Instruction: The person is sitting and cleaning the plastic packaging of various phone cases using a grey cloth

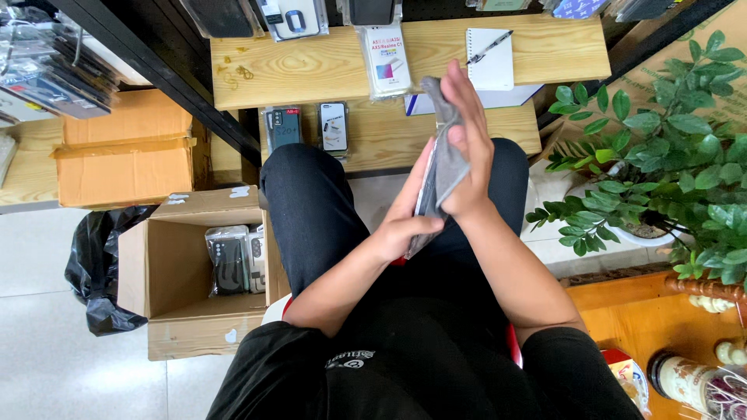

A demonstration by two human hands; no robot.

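I sit with my knees toward a wooden shelf. A flat packaged item (430, 194) stands upright between my hands, with a grey cloth (445, 148) draped over it. My left hand (406, 222) grips the lower edge of the item. My right hand (465, 148) lies flat against the grey cloth, fingers stretched upward, pressing it on the item's side. Both hands hover above my lap in black trousers.
The wooden shelf (311, 70) ahead carries packaged phone cases (385, 58), a notepad with a pen (490, 56) and two phone cases (333, 126) on the lower board. An open cardboard box (167, 272) with wrapped packs stands at the left. A potted plant (669, 163) is at the right.
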